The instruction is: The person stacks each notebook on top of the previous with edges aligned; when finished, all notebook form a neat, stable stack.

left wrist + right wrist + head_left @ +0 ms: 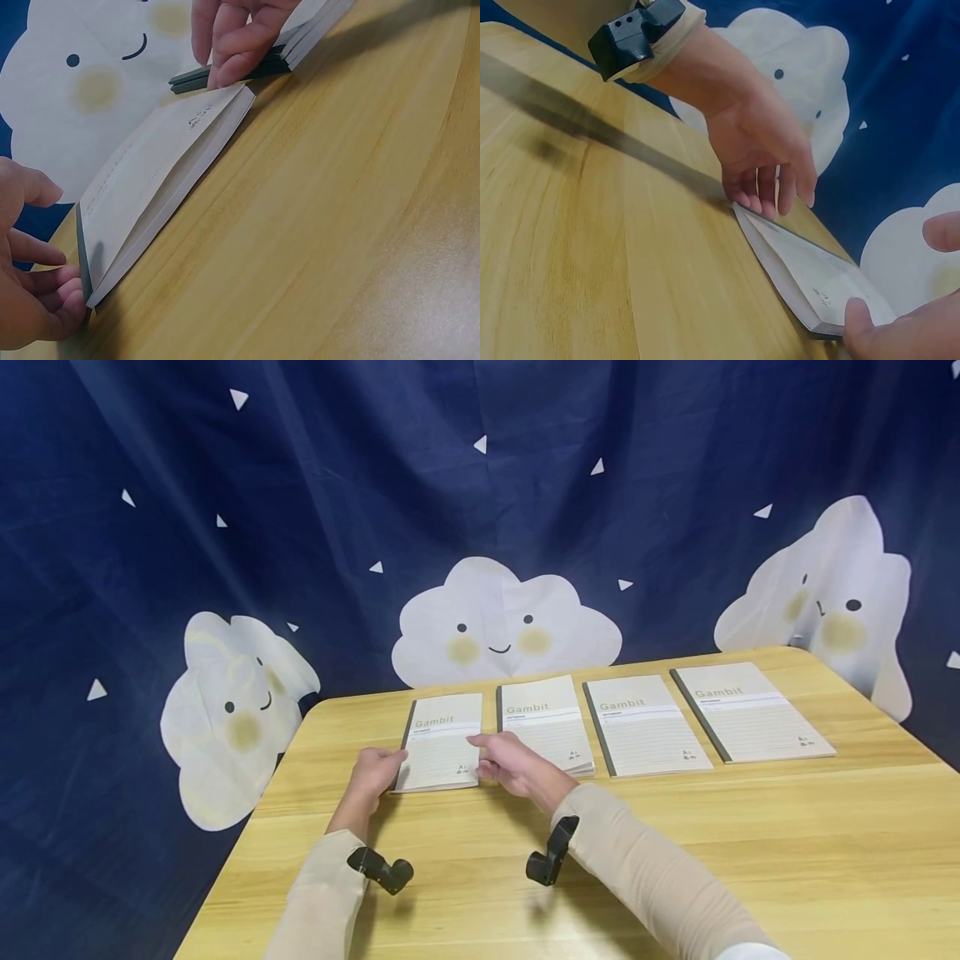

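Observation:
The leftmost notebook (442, 752), white with a dark green spine and "Gambit" on its cover, lies flat on the table between both hands. At its spine, my left hand (375, 771) touches the edge with loosely bent fingers, as the left wrist view shows. My right hand (513, 764) is at the opposite edge, its index finger reaching toward the cover and the other fingers bent downward. In the right wrist view, the right thumb (859, 319) is by the notebook's corner. The cover (161, 157) gapes slightly along the lower edge.
Just right of it lie stacked notebooks (543, 718) with dark spines. Farther right are a third notebook (648, 727) and a fourth notebook (753, 714), in the same row. Behind the wooden table (480, 877) hangs a dark blue curtain (480, 502) with cloud prints.

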{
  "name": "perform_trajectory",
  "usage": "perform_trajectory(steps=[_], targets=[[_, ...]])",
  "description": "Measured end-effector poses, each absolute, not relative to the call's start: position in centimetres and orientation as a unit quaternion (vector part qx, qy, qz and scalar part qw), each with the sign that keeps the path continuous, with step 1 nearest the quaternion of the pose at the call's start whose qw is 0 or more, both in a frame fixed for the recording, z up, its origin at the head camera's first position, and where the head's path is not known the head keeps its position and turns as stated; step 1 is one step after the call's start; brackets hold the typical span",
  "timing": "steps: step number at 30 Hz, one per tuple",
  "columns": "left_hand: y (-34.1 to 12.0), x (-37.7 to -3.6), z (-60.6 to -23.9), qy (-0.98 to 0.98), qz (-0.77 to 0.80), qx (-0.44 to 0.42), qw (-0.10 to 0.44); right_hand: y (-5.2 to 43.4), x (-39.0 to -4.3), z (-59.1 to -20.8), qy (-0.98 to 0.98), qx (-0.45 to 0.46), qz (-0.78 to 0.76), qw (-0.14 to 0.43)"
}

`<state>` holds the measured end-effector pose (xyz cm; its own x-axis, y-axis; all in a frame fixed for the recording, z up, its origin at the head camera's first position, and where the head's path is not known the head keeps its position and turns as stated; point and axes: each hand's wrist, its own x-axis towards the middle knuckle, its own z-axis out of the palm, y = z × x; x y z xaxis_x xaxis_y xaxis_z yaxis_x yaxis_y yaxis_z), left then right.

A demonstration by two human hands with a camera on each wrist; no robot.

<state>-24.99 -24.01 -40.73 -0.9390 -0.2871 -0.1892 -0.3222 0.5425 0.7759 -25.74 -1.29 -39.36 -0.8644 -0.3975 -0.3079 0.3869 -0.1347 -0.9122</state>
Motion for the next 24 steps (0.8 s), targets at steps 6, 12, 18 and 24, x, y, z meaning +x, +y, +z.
perform_trajectory(steps=[6,12,18,24], targets=[[-24.22,-24.95,-41.07,0.87,0.461,-0.174,0.016,-1.31,-25.74,-39.46,0.593,0.014,-0.762,0.26],[-24.39,-24.88,-41.39,0.849,0.498,-0.176,0.005,-1.22,-25.61,-39.61,0.584,0.018,-0.772,0.251],[-24.59,-24.86,-41.58,0.836,0.518,-0.182,0.004,-1.15,-25.5,-39.82,0.582,0.014,-0.777,0.241],[-24.78,-24.76,-41.71,0.827,0.529,-0.193,0.002,-1.28,-25.63,-40.2,0.591,0.009,-0.774,0.229]])
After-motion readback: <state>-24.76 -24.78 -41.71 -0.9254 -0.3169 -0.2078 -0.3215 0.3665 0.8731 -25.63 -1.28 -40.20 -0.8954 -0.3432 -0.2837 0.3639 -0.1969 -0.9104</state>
